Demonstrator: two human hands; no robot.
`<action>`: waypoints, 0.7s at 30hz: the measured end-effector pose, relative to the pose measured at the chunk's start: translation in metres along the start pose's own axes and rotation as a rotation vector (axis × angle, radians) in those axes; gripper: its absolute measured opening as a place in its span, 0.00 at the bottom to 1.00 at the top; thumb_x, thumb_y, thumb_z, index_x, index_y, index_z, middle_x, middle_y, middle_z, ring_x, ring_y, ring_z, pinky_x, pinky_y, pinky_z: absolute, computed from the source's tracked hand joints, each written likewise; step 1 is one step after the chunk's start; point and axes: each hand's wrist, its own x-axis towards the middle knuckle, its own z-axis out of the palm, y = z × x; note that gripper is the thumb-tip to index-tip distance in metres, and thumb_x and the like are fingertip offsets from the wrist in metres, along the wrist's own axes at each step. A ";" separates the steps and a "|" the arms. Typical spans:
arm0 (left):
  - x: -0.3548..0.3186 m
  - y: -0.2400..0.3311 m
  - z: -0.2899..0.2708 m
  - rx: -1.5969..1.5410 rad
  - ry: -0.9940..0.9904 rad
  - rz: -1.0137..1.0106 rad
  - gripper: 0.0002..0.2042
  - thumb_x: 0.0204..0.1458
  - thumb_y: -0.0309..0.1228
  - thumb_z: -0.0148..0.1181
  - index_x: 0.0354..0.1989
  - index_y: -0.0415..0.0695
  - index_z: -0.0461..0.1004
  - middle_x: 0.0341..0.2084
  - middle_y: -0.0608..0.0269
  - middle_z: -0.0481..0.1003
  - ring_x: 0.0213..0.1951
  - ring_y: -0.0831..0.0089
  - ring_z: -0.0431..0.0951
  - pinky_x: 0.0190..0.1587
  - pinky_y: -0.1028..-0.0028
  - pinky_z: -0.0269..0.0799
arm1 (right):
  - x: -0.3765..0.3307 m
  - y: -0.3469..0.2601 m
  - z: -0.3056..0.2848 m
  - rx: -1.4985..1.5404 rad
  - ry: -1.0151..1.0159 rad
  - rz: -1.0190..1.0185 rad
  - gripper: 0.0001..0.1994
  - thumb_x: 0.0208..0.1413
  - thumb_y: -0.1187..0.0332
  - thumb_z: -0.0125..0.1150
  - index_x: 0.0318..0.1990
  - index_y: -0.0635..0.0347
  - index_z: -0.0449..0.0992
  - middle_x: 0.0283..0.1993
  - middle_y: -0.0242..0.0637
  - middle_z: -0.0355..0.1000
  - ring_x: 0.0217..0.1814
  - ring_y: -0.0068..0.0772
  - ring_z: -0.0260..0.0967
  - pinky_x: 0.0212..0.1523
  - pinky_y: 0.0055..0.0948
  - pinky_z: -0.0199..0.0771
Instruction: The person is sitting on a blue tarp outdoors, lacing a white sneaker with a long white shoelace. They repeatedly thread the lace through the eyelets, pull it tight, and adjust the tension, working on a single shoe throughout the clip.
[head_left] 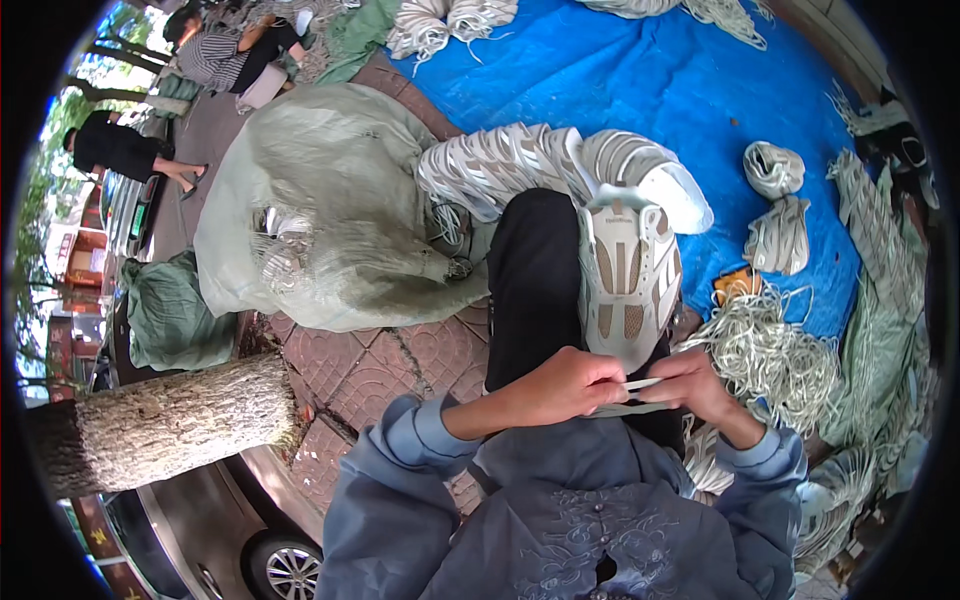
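A white and beige shoe upper point(612, 262) lies across my lap, its toe end close to my hands. Just below it my left hand point(565, 388) pinches a pale, thin strip that looks like a shoelace point(641, 384). My right hand point(697, 385) grips the same lace from the other side, its fingertips nearly meeting the left ones. The lace's ends are partly hidden by my fingers. Beyond my knee a long row of nested shoe uppers point(500, 165) rests on a blue tarp point(590, 75). A tangled heap of white laces point(770, 350) lies right of my lap.
A large grey-green sack point(330, 190) bulges at the left, with a tree trunk point(190, 425) and a parked car point(215, 520) nearer. Bundled uppers point(778, 235) sit on the tarp at right. One person point(225, 60) sits far left; another point(115, 145) walks by.
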 end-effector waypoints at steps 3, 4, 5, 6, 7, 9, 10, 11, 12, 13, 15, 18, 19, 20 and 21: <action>-0.020 -0.008 -0.021 -0.111 -0.136 -0.150 0.10 0.53 0.32 0.47 0.32 0.39 0.72 0.08 0.70 0.62 0.13 0.85 0.60 0.17 0.81 0.54 | -0.025 0.007 -0.053 0.306 0.280 -0.140 0.05 0.36 0.74 0.59 0.18 0.68 0.73 0.09 0.28 0.58 0.09 0.14 0.49 0.11 0.18 0.43; -0.028 -0.013 -0.027 -0.161 -0.170 -0.197 0.10 0.53 0.33 0.46 0.32 0.39 0.72 0.08 0.71 0.62 0.13 0.86 0.59 0.16 0.81 0.53 | -0.034 0.018 -0.080 0.274 0.406 -0.261 0.07 0.37 0.72 0.57 0.17 0.70 0.72 0.09 0.28 0.57 0.09 0.13 0.47 0.11 0.17 0.42; -0.035 -0.017 -0.032 -0.184 -0.175 -0.218 0.11 0.54 0.33 0.46 0.32 0.39 0.72 0.08 0.71 0.61 0.13 0.86 0.59 0.16 0.81 0.53 | -0.040 0.023 -0.103 0.241 0.488 -0.318 0.09 0.38 0.70 0.57 0.18 0.69 0.72 0.08 0.27 0.56 0.09 0.13 0.46 0.11 0.17 0.41; -0.042 -0.020 -0.036 -0.208 -0.181 -0.239 0.12 0.54 0.34 0.45 0.32 0.38 0.72 0.08 0.72 0.61 0.12 0.86 0.58 0.16 0.82 0.53 | -0.049 0.037 -0.130 0.174 0.569 -0.338 0.08 0.39 0.70 0.56 0.17 0.67 0.72 0.08 0.26 0.56 0.09 0.13 0.46 0.11 0.17 0.41; -0.047 -0.025 -0.040 -0.236 -0.189 -0.259 0.12 0.54 0.34 0.45 0.33 0.38 0.72 0.08 0.72 0.61 0.12 0.86 0.57 0.16 0.82 0.52 | -0.058 0.051 -0.156 0.105 0.651 -0.355 0.08 0.39 0.70 0.55 0.16 0.66 0.71 0.08 0.26 0.56 0.09 0.13 0.45 0.10 0.18 0.41; -0.053 -0.031 -0.046 -0.136 -0.190 -0.250 0.13 0.54 0.34 0.44 0.33 0.38 0.72 0.08 0.72 0.61 0.12 0.86 0.57 0.16 0.82 0.52 | -0.079 0.067 -0.197 -0.080 0.803 -0.242 0.09 0.40 0.69 0.55 0.15 0.63 0.69 0.08 0.24 0.54 0.08 0.12 0.45 0.10 0.18 0.40; -0.055 -0.032 -0.052 -0.127 -0.200 -0.261 0.13 0.54 0.34 0.44 0.33 0.38 0.72 0.08 0.72 0.61 0.12 0.86 0.58 0.15 0.82 0.52 | -0.092 0.078 -0.220 -0.106 0.847 -0.199 0.09 0.42 0.68 0.55 0.15 0.62 0.68 0.08 0.24 0.53 0.08 0.13 0.45 0.10 0.18 0.40; -0.054 -0.031 -0.058 -0.116 -0.217 -0.271 0.13 0.54 0.34 0.44 0.33 0.38 0.72 0.08 0.72 0.61 0.12 0.86 0.58 0.15 0.82 0.53 | -0.106 0.091 -0.242 -0.129 0.898 -0.153 0.10 0.43 0.68 0.55 0.15 0.61 0.67 0.08 0.23 0.52 0.08 0.13 0.45 0.09 0.18 0.40; -0.051 -0.028 -0.066 -0.061 -0.216 -0.289 0.12 0.53 0.34 0.44 0.32 0.39 0.72 0.09 0.72 0.63 0.12 0.86 0.59 0.15 0.83 0.54 | -0.124 0.110 -0.266 -0.119 0.977 -0.157 0.11 0.45 0.67 0.53 0.16 0.60 0.68 0.07 0.22 0.51 0.07 0.12 0.43 0.09 0.18 0.39; -0.051 -0.028 -0.072 -0.023 -0.189 -0.293 0.12 0.53 0.33 0.45 0.32 0.39 0.72 0.09 0.71 0.63 0.12 0.86 0.60 0.16 0.83 0.55 | -0.135 0.126 -0.283 -0.107 1.045 -0.153 0.11 0.47 0.65 0.52 0.17 0.60 0.68 0.07 0.22 0.49 0.06 0.11 0.41 0.08 0.18 0.37; -0.057 -0.024 -0.081 0.043 -0.138 -0.328 0.11 0.52 0.33 0.45 0.32 0.39 0.72 0.10 0.71 0.64 0.13 0.86 0.61 0.16 0.83 0.57 | -0.140 0.150 -0.299 -0.172 1.123 -0.134 0.10 0.48 0.66 0.51 0.19 0.58 0.69 0.09 0.20 0.51 0.08 0.10 0.43 0.10 0.15 0.39; -0.033 -0.026 -0.107 0.098 -0.055 -0.299 0.11 0.52 0.33 0.45 0.30 0.39 0.72 0.10 0.71 0.66 0.14 0.85 0.64 0.17 0.84 0.59 | -0.233 0.230 -0.392 -0.278 1.141 -0.147 0.07 0.48 0.69 0.49 0.26 0.60 0.73 0.15 0.26 0.61 0.15 0.14 0.57 0.17 0.12 0.51; -0.026 -0.034 -0.115 0.069 -0.031 -0.253 0.11 0.52 0.33 0.45 0.30 0.39 0.72 0.11 0.70 0.66 0.14 0.85 0.65 0.18 0.84 0.60 | -0.265 0.246 -0.411 -0.410 1.237 -0.235 0.07 0.48 0.71 0.50 0.24 0.60 0.73 0.15 0.24 0.59 0.15 0.12 0.52 0.16 0.14 0.47; -0.017 -0.043 -0.122 0.065 -0.023 -0.216 0.11 0.51 0.32 0.46 0.29 0.38 0.72 0.11 0.70 0.67 0.15 0.85 0.66 0.19 0.83 0.61 | -0.293 0.253 -0.424 -0.555 1.330 -0.339 0.07 0.48 0.72 0.50 0.22 0.61 0.73 0.16 0.22 0.57 0.14 0.10 0.47 0.15 0.16 0.42; -0.019 -0.034 -0.125 0.085 0.019 -0.256 0.11 0.51 0.32 0.46 0.29 0.38 0.72 0.11 0.69 0.67 0.15 0.84 0.66 0.20 0.83 0.62 | -0.275 0.260 -0.419 -0.869 1.289 -0.384 0.06 0.46 0.71 0.52 0.21 0.61 0.72 0.16 0.26 0.60 0.14 0.14 0.51 0.14 0.18 0.46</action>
